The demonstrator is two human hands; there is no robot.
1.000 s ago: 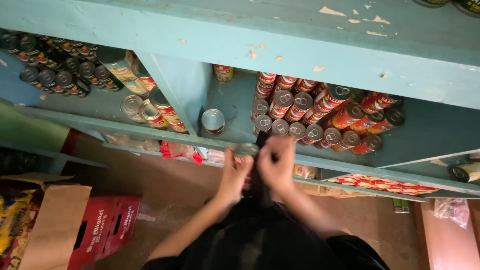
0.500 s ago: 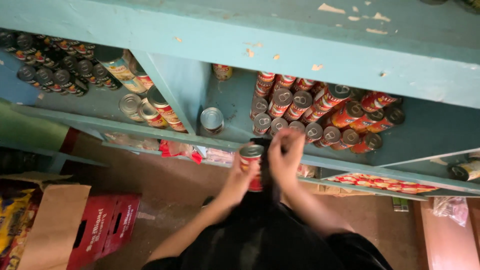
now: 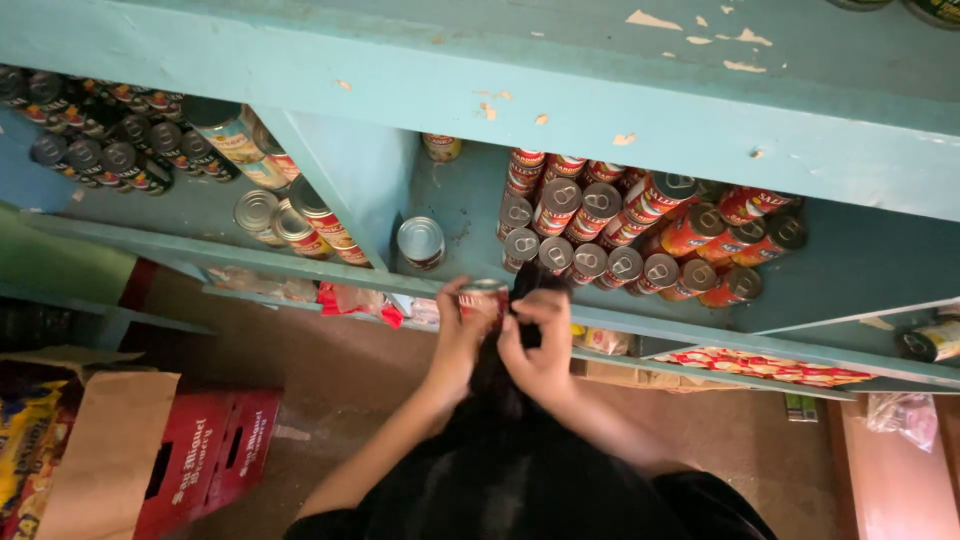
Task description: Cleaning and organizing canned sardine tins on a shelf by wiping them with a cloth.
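Can (image 3: 484, 298) raised higher, both hands (image 3: 505, 340) gripping

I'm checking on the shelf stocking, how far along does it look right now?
Mostly done, it seems: the stacked red cans fill much of the teal shelf. In hand: the left hand and right hand hold one red can at the shelf edge, not yet set down. Left: open space beside the lone silver-topped can. Whether more cans wait below, I cannot tell.

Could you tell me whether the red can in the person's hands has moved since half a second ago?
Yes. The red can has dropped slightly against the shelf edge and is now more covered by the hands.
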